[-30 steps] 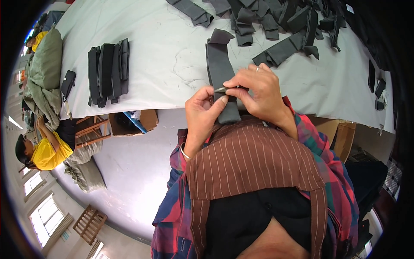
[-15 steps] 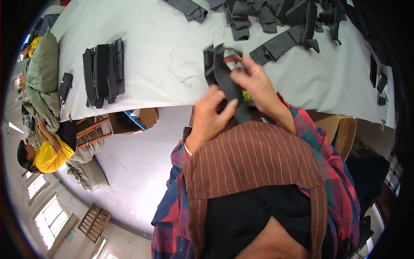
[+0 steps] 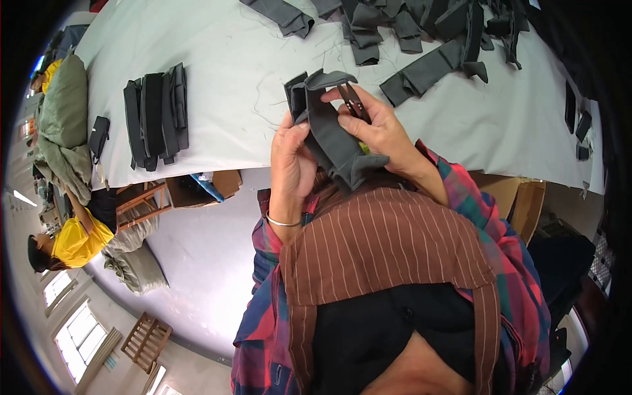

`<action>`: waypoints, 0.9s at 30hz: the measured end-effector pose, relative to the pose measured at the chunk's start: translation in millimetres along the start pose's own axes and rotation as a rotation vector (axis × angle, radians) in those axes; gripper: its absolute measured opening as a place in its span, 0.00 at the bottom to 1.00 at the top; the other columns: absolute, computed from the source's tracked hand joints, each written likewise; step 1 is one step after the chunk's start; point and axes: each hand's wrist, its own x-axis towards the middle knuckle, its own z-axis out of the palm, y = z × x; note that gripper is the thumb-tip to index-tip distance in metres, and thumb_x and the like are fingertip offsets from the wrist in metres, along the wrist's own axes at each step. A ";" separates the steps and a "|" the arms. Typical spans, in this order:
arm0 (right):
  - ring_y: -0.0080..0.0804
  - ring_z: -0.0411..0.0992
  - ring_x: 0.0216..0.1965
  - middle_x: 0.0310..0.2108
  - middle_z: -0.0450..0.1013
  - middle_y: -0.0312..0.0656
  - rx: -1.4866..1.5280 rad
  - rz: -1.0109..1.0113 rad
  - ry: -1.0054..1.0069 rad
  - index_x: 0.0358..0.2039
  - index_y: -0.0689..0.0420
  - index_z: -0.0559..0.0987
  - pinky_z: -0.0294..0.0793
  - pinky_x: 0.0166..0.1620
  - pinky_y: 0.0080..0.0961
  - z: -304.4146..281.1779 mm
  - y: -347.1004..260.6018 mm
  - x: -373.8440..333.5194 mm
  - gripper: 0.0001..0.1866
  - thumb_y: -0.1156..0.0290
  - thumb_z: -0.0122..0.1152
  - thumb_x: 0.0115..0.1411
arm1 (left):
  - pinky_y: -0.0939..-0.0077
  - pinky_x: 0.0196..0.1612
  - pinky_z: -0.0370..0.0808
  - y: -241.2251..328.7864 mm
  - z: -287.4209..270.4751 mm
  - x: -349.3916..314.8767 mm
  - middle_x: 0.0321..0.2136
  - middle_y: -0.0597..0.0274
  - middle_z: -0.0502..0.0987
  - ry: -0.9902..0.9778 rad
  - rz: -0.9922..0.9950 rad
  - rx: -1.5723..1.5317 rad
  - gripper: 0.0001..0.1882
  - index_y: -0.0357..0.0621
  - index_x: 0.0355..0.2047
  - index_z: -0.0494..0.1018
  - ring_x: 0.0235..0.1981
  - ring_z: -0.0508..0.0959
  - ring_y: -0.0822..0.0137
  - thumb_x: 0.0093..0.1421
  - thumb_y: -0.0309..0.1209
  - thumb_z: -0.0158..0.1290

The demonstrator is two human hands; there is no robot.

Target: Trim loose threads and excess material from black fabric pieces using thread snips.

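Note:
A folded dark grey fabric piece (image 3: 332, 139) is held up in front of my apron, over the near table edge. My left hand (image 3: 291, 161) is closed on its left side, with the thumb pressed on the cloth. Thread snips (image 3: 354, 104) with dark blades lie in my right hand (image 3: 385, 131), their tips by the fabric's upper edge. The fingers of that hand wrap round the snips, and its forefinger reaches behind the fabric's edge.
On the white-covered table (image 3: 224, 112), folded fabric pieces (image 3: 155, 118) lie side by side at left, near a small black case (image 3: 99, 135). A loose heap of grey strips (image 3: 421, 26) covers the far right. Someone in yellow (image 3: 82, 240) works at far left.
The fabric has turned and spread wider between my hands. My left hand has moved left to grip its side. The snips, blurred before, now show plainly in my right hand.

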 end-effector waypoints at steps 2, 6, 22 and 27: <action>0.10 0.56 0.23 0.24 0.61 0.24 0.047 -0.043 0.010 0.50 0.55 0.72 0.55 0.25 0.11 2.4 7.0 1.8 0.16 0.77 0.51 0.60 | 0.77 0.45 0.75 0.5 0.1 -2.4 0.45 0.57 0.74 -0.019 -0.025 0.010 0.20 0.32 0.52 0.65 0.43 0.75 0.71 0.59 0.26 0.46; 0.09 0.55 0.21 0.26 0.64 0.24 0.233 0.025 0.056 0.49 0.56 0.72 0.53 0.24 0.11 4.6 3.5 1.4 0.16 0.73 0.55 0.60 | 0.79 0.45 0.74 1.8 5.6 -2.1 0.43 0.59 0.74 0.030 -0.053 0.106 0.20 0.35 0.52 0.65 0.40 0.75 0.73 0.59 0.25 0.47; 0.23 0.73 0.32 0.33 0.73 0.36 0.765 0.116 0.199 0.36 0.58 0.73 0.74 0.38 0.21 5.7 6.3 -5.8 0.04 0.74 0.53 0.61 | 0.82 0.34 0.76 -1.8 33.2 -11.7 0.34 0.57 0.75 -0.125 -0.101 0.317 0.24 0.40 0.43 0.61 0.32 0.76 0.74 0.49 0.17 0.59; 0.23 0.73 0.32 0.32 0.72 0.36 0.656 0.199 0.079 0.36 0.58 0.72 0.75 0.36 0.25 -4.2 1.7 -7.3 0.03 0.75 0.52 0.61 | 0.85 0.25 0.70 -2.9 20.6 -8.3 0.30 0.56 0.76 -0.159 -0.137 0.289 0.24 0.42 0.43 0.60 0.26 0.78 0.71 0.50 0.20 0.60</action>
